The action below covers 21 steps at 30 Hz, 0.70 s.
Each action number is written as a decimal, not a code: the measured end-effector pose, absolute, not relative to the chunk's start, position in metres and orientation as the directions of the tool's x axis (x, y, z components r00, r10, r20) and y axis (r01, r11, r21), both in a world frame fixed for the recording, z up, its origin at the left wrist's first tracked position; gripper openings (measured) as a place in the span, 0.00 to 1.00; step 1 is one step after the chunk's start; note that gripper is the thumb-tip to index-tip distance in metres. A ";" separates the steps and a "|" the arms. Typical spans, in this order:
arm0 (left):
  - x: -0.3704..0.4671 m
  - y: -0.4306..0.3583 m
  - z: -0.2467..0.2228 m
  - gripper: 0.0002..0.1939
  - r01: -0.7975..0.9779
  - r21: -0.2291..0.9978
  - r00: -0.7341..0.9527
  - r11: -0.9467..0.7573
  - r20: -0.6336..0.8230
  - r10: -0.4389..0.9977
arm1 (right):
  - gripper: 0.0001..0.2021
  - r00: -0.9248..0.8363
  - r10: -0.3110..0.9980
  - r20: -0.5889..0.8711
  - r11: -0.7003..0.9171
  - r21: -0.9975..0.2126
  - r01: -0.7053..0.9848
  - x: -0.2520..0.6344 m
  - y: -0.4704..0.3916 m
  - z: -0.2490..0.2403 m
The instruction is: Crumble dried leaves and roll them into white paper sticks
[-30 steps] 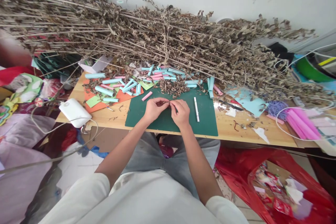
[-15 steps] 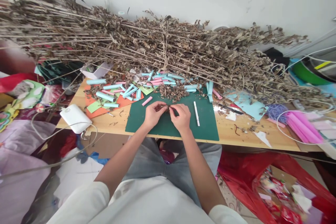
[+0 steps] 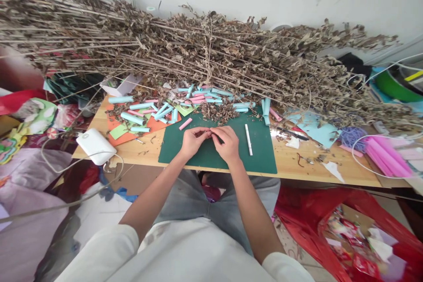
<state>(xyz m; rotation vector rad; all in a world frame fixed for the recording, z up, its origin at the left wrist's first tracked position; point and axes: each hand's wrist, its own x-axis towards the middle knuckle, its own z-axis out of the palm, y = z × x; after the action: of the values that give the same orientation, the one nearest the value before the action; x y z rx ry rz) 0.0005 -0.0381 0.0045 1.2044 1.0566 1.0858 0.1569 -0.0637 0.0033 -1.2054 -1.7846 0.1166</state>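
My left hand [image 3: 192,143] and my right hand [image 3: 227,144] meet fingertip to fingertip above the green cutting mat [image 3: 261,158]. Both are closed in a pinch on a small dark bit of dried leaves, mostly hidden by the fingers. Just beyond them, a pile of crumbled dried leaves [image 3: 220,113] lies at the mat's far edge. To the right of my right hand is a slim white stick, perhaps a pen [image 3: 248,139]. A short pink paper roll [image 3: 185,124] lies up and left of my left hand.
Long bundles of dried stalks [image 3: 158,48] span the back. Several blue and pink paper rolls [image 3: 163,114] lie before them. A white power bank [image 3: 95,146] with a cable sits on the left. Purple string [image 3: 352,139] lies right; a red plastic bag [image 3: 297,211] is below the table.
My fingertips have drawn closer together, and the dark leaf bit that showed between them is now mostly covered. The view has shifted slightly; the things on the table stay put.
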 end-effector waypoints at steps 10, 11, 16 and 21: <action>0.002 -0.040 0.002 0.19 -0.051 0.999 0.206 -0.010 0.020 0.978 | 0.08 -0.027 0.780 0.625 0.473 -0.562 0.678 0.160 -0.063 -0.001; 0.002 -0.040 0.000 0.18 -0.040 0.999 0.201 -0.019 0.027 0.979 | 0.08 -0.032 0.780 0.625 0.476 -0.560 0.678 0.159 -0.063 0.000; 0.004 -0.042 -0.001 0.14 0.114 0.991 0.159 -0.069 0.051 0.986 | 0.07 -0.062 0.787 0.613 0.472 -0.535 0.701 0.157 -0.065 0.004; 0.007 -0.044 0.002 0.11 0.200 0.974 0.145 -0.108 0.080 0.986 | 0.06 -0.058 0.790 0.610 0.457 -0.524 0.719 0.156 -0.066 0.004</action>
<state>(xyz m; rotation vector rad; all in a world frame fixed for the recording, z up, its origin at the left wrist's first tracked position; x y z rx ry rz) 0.0067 -0.0442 0.0017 1.4942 1.2090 1.0698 0.1558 -0.0660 0.0043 -1.2856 -1.7964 0.0985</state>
